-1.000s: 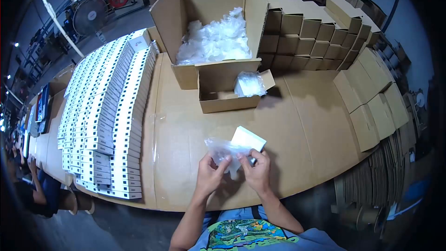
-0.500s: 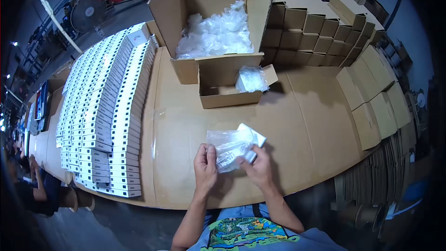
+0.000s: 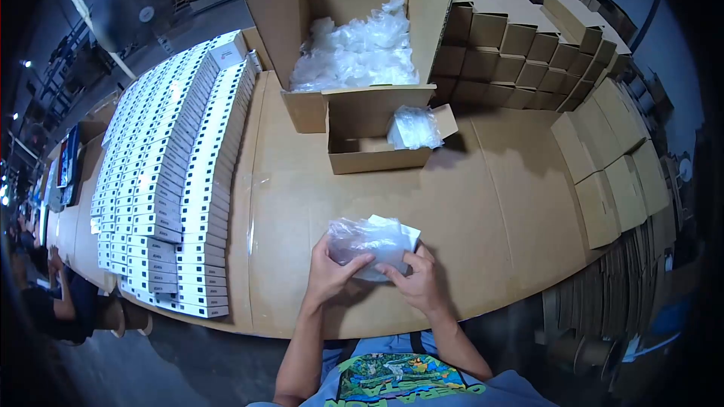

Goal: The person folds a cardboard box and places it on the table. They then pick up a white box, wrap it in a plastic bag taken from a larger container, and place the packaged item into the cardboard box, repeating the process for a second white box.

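"What have you got between your hands?"

"A clear plastic bag (image 3: 356, 240). My left hand (image 3: 329, 273) grips its near left side, thumb on top. My right hand (image 3: 419, 280) is closed on its right side, thumb pressing the film."

"And the white box (image 3: 409, 235)?"

"At the bag, just beyond my right fingers. One corner sticks out; I can't tell whether the rest is inside or behind the plastic."

"What's ahead of you?"

"Beyond both hands, on the cardboard-covered table (image 3: 294, 188), a small open carton (image 3: 381, 162) with a plastic-wrapped bundle (image 3: 415, 130) at its right end. Right behind that, a big open carton (image 3: 271, 34) holds a heap of clear plastic (image 3: 358, 53)."

"To the sides?"

"Well left of my left hand, long rows of white boxes (image 3: 158, 173). Ahead and to the right of my right hand, stacked brown cartons (image 3: 501, 68), with more brown cartons (image 3: 611, 173) along the table's right edge."

"Anyone near?"

"Another person (image 3: 64, 294), far off to my left, past the rows."
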Action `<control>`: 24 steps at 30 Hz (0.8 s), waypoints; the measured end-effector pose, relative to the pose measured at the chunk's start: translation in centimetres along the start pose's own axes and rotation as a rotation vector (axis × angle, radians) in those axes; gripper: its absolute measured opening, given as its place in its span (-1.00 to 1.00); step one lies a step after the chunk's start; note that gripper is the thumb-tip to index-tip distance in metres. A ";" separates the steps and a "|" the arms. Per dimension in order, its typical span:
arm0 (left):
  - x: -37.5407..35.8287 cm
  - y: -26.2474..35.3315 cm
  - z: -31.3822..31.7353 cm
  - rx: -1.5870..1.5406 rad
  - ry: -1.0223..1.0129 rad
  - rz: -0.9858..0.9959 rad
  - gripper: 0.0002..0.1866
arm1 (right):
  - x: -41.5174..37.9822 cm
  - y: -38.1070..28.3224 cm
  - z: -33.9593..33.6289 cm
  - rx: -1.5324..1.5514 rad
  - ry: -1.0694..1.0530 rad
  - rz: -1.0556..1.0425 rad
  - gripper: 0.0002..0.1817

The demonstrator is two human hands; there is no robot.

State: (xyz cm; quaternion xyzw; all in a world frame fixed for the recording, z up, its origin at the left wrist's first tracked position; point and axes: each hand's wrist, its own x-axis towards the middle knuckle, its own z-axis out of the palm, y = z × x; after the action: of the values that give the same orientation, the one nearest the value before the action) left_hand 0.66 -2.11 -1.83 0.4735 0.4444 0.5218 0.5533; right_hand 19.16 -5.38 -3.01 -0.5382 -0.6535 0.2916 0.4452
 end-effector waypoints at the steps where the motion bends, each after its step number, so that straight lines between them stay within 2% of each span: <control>1: -0.1 -0.1 -0.1 0.035 -0.005 -0.001 -0.57 | 0.1 -0.4 -0.5 -0.014 -0.024 -0.019 -0.62; 4: -0.5 -0.5 -0.4 0.145 -0.034 0.013 -0.56 | 0.1 1.1 -1.2 0.233 0.135 -0.008 -0.61; 5: -0.8 -0.2 -0.4 0.188 -0.051 0.032 -0.55 | 0.8 -0.1 -3.9 0.282 0.029 0.080 -0.61; 6: -0.9 -0.1 -0.5 0.231 -0.070 0.049 -0.54 | 1.3 0.5 -3.6 0.458 0.185 0.074 -0.62; 7: -1.1 -0.1 -0.6 0.269 -0.074 0.067 -0.55 | 1.8 -0.1 -4.8 0.336 0.255 0.085 -0.54; 10: -1.1 -0.3 -0.5 0.329 -0.092 0.106 -0.58 | 3.8 -3.0 -6.5 0.516 0.313 -0.116 -0.39; 13: -1.2 -0.1 -0.1 0.301 -0.127 0.111 -0.60 | 4.4 -3.4 -7.8 0.534 0.034 -0.084 -0.27; 14: -1.1 -0.1 -0.1 0.301 -0.150 0.114 -0.61 | 4.7 -3.3 -8.1 0.516 -0.056 -0.062 -0.37; 16: -1.2 0.1 0.0 0.308 -0.181 0.120 -0.61 | 5.5 -2.7 -7.7 0.350 -0.086 -0.180 -0.37; 19: -1.2 0.4 0.0 0.322 -0.206 0.104 -0.63 | 6.3 -2.3 -7.9 0.265 -0.179 -0.229 -0.39; 24: -0.8 0.0 0.1 0.310 -0.215 0.128 -0.64 | 6.7 -2.4 -7.5 0.285 -0.210 -0.248 -0.44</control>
State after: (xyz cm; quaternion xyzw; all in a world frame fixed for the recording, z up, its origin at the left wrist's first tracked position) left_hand 0.73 -2.93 -1.78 0.6331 0.4268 0.4277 0.4838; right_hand 24.69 -0.27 4.12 -0.3521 -0.7095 0.3786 0.4788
